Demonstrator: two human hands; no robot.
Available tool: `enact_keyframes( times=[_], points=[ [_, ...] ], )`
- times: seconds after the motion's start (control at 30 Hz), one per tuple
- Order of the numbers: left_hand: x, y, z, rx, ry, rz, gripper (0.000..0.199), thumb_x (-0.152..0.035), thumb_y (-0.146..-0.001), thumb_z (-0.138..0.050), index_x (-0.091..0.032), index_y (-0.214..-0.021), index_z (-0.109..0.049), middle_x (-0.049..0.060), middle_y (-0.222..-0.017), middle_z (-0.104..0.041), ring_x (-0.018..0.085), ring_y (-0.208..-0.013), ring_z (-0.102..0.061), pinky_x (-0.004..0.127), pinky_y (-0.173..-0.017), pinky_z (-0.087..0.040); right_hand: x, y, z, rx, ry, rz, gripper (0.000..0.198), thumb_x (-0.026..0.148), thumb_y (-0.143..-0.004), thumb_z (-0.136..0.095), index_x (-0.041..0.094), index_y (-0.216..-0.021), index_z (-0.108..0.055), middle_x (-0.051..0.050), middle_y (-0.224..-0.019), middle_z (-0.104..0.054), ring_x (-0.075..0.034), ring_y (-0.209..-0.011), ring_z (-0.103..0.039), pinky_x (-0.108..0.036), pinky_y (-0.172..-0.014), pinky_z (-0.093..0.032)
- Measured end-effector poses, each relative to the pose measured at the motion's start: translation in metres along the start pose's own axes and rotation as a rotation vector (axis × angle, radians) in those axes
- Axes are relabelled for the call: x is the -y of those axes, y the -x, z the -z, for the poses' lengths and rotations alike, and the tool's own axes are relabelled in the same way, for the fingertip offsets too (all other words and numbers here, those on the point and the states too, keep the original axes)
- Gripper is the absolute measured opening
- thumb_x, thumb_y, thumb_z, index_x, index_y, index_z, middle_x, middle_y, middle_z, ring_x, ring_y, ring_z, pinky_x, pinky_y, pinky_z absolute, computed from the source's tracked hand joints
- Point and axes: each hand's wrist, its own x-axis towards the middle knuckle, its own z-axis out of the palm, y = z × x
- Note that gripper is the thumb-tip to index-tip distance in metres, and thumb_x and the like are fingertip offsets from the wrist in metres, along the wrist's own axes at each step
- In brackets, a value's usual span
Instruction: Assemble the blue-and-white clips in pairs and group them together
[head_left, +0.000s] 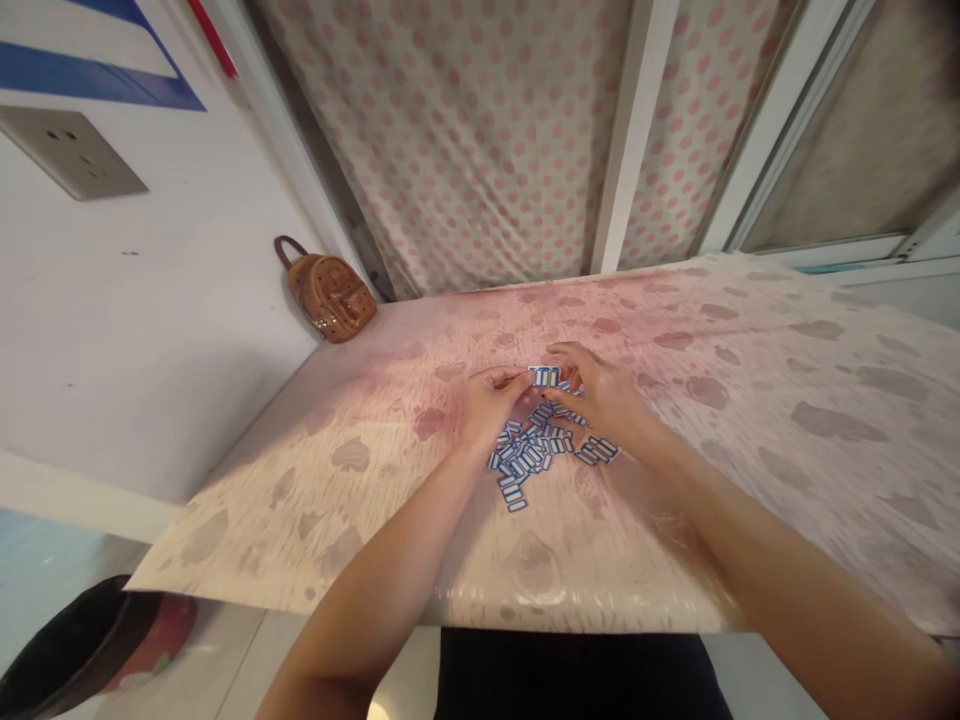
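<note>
Above the middle of the table, a small blue-and-white striped paper piece (544, 377) is pinched between the thumb and fingers of my left hand (495, 395). My right hand (600, 392) is just right of it, thumb and fingers curved but apart; its thumb tip comes close to the piece's lower edge, and I cannot tell whether it touches. Below both hands lies a loose, overlapping pile of similar blue-and-white pieces (529, 450). A few pieces (597, 450) lie to the right, near my right wrist. Part of the pile is hidden behind my right fingers.
A patterned pink-and-cream cloth (360, 520) covers the table. A brown mini backpack (332, 297) leans at the back left corner against the wall. Behind the table hangs a dotted curtain (465, 140). A dark and red basin-like object (97, 640) sits low at the left.
</note>
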Motion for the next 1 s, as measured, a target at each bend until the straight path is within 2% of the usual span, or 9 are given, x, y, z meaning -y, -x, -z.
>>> enact_keyframes(
  times=[0.13, 0.33, 0.43, 0.5, 0.6, 0.67, 0.8, 1.0],
  points=[
    [0.0003, 0.0002, 0.0004, 0.012, 0.03, 0.033, 0.02, -0.031, -0.073, -0.079, -0.015, -0.083, -0.076, 0.005, -0.075, -0.076, 0.017, -0.07, -0.071, 0.025, -0.064, -0.052, -0.0005, -0.0007, 0.0001, 0.034, 0.05, 0.097, 0.038, 0.027, -0.089, -0.061, 0.022, -0.127, -0.057, -0.008, -0.103, -0.065, -0.021, -0.079, -0.062, -0.032, -0.071, -0.048],
    [0.0029, 0.0006, 0.001, 0.034, 0.021, 0.036, 0.022, -0.034, -0.075, -0.078, -0.015, -0.086, -0.077, 0.005, -0.075, -0.076, 0.017, -0.072, -0.071, 0.029, -0.071, -0.055, 0.0036, -0.0015, 0.0023, 0.047, 0.022, 0.076, 0.03, 0.022, -0.089, -0.056, 0.019, -0.119, -0.062, -0.009, -0.101, -0.067, -0.02, -0.08, -0.062, -0.031, -0.073, -0.047],
    [0.0041, 0.0002, 0.0013, 0.031, 0.007, 0.021, 0.021, -0.035, -0.077, -0.077, -0.016, -0.086, -0.077, 0.005, -0.075, -0.076, 0.017, -0.071, -0.07, 0.029, -0.072, -0.056, 0.0032, -0.0014, -0.0004, 0.03, -0.033, 0.025, 0.031, 0.024, -0.089, -0.057, 0.019, -0.119, -0.063, -0.006, -0.093, -0.068, -0.019, -0.076, -0.062, -0.031, -0.072, -0.047],
    [0.0043, -0.0001, 0.0014, 0.021, 0.006, 0.013, 0.021, -0.035, -0.077, -0.078, -0.016, -0.085, -0.077, 0.005, -0.075, -0.076, 0.017, -0.071, -0.071, 0.029, -0.072, -0.056, 0.0024, -0.0014, -0.0024, 0.006, -0.114, -0.061, 0.031, 0.028, -0.088, -0.059, 0.019, -0.117, -0.063, -0.003, -0.084, -0.068, -0.018, -0.071, -0.062, -0.03, -0.068, -0.047],
    [0.004, -0.0007, 0.0015, 0.007, 0.007, -0.002, 0.022, -0.035, -0.076, -0.078, -0.016, -0.086, -0.077, 0.006, -0.078, -0.077, 0.018, -0.074, -0.072, 0.029, -0.072, -0.056, 0.0026, -0.0018, -0.0032, 0.0, -0.275, -0.203, 0.02, 0.032, -0.091, -0.053, 0.019, -0.1, -0.066, -0.001, -0.071, -0.067, -0.016, -0.06, -0.06, -0.028, -0.06, -0.046],
    [0.0039, -0.0008, 0.0015, 0.003, 0.003, -0.015, 0.022, -0.035, -0.076, -0.078, -0.016, -0.087, -0.077, 0.006, -0.08, -0.077, 0.018, -0.075, -0.072, 0.028, -0.071, -0.056, 0.0037, -0.0022, -0.0027, 0.018, -0.364, -0.255, 0.021, 0.031, -0.092, -0.049, 0.019, -0.085, -0.065, -0.001, -0.067, -0.067, -0.014, -0.054, -0.058, -0.027, -0.057, -0.045],
    [0.0039, -0.0002, 0.0014, 0.022, -0.014, -0.038, 0.02, -0.033, -0.077, -0.076, -0.015, -0.087, -0.077, 0.006, -0.081, -0.077, 0.017, -0.074, -0.072, 0.028, -0.071, -0.055, 0.0052, -0.0028, -0.0034, 0.022, -0.457, -0.287, 0.021, 0.031, -0.09, -0.049, 0.019, -0.079, -0.063, -0.002, -0.068, -0.069, -0.014, -0.055, -0.061, -0.027, -0.058, -0.048],
    [0.0024, 0.0014, 0.0005, 0.025, -0.051, -0.045, 0.017, -0.03, -0.078, -0.075, -0.015, -0.085, -0.077, 0.006, -0.082, -0.077, 0.017, -0.073, -0.071, 0.027, -0.071, -0.055, 0.0039, -0.0027, -0.0064, 0.03, -0.424, -0.254, 0.022, 0.03, -0.091, -0.049, 0.02, -0.076, -0.062, -0.001, -0.068, -0.069, -0.014, -0.057, -0.062, -0.027, -0.059, -0.048]
  ],
)
